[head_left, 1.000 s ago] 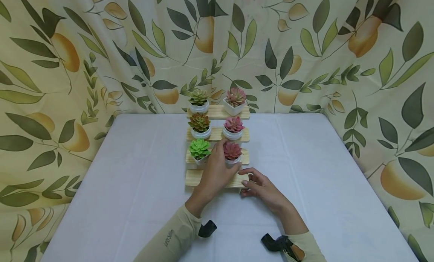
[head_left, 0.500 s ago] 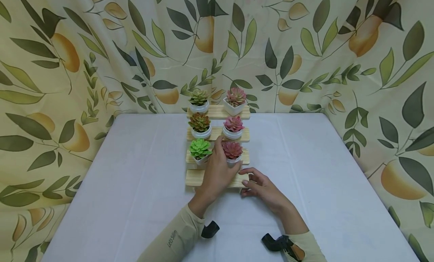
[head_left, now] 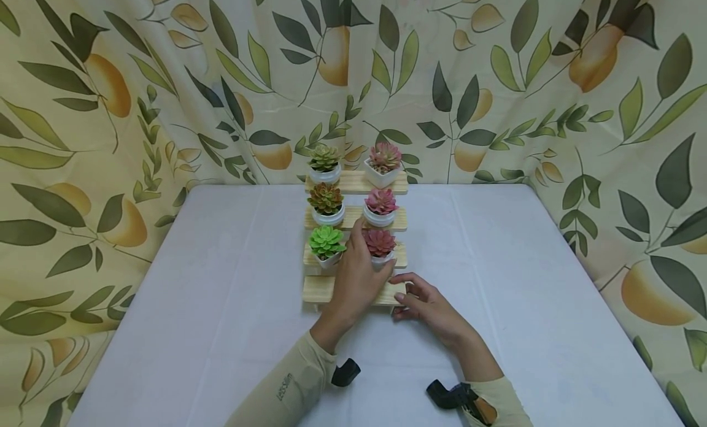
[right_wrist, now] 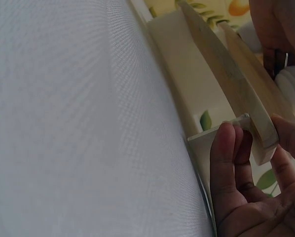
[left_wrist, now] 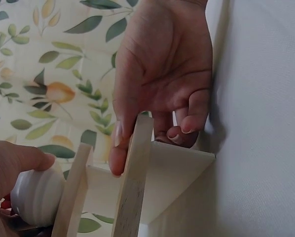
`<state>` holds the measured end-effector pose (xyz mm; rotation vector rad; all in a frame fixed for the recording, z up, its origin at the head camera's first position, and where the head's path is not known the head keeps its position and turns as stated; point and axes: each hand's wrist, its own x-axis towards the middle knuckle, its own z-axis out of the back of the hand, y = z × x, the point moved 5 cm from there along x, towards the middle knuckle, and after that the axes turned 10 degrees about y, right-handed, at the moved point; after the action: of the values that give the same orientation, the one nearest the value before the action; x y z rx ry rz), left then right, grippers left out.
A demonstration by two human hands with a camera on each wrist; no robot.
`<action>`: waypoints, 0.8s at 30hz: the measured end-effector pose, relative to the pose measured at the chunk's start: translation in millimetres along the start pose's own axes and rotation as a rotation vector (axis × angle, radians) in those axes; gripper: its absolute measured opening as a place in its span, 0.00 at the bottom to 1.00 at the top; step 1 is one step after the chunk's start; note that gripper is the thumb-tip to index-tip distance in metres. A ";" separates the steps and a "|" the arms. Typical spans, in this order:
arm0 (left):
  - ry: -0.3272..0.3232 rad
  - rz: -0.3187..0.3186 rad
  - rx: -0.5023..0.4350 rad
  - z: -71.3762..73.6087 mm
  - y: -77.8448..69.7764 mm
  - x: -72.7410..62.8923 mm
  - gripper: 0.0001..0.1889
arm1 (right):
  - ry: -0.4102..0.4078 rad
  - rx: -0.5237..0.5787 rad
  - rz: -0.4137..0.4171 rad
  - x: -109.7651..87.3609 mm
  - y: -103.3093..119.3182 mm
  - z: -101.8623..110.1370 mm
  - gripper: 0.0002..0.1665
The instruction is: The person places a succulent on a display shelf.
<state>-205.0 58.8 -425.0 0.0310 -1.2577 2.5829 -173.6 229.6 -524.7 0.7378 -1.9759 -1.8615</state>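
Note:
A stepped wooden plant stand (head_left: 318,289) bears potted succulents in two columns. My left hand (head_left: 356,280) holds the white pot (left_wrist: 39,197) of the dark pink succulent (head_left: 380,243) on the second step from the front, thumb at its near side; the fingers behind the pot are partly hidden. Beside that hand sits the bright green succulent (head_left: 326,242). My right hand (head_left: 428,304) grips the right end of the lowest board (right_wrist: 251,108), thumb on top and other fingers curled underneath, by the white side support (left_wrist: 172,173).
Farther back on the stand are a brown-green succulent (head_left: 324,198), a pink one (head_left: 380,202), a pale green one (head_left: 324,159) and a pale pink one (head_left: 385,157). A white cloth covers the table (head_left: 221,280). A leaf-patterned curtain (head_left: 232,59) hangs behind.
My left hand and forearm have shifted slightly to the right, with the hand still at the dark pink succulent's pot. The right hand stays at the board's end.

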 end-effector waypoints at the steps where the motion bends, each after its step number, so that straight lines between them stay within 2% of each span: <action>1: -0.005 0.000 0.004 -0.1 -0.1 0.1 0.53 | 0.000 0.001 -0.002 0.1 -0.2 0.0 0.25; 12: -0.023 -0.017 0.013 -0.6 -1.1 -0.8 0.53 | 0.003 -0.007 0.006 0.7 2.5 -1.1 0.25; 24: -0.011 -0.012 0.016 -0.4 -2.0 -1.5 0.53 | 0.000 0.002 0.006 0.6 -0.6 0.3 0.24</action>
<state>-203.0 59.9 -423.9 0.0556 -1.2364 2.5866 -174.2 229.5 -525.4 0.7315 -1.9780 -1.8569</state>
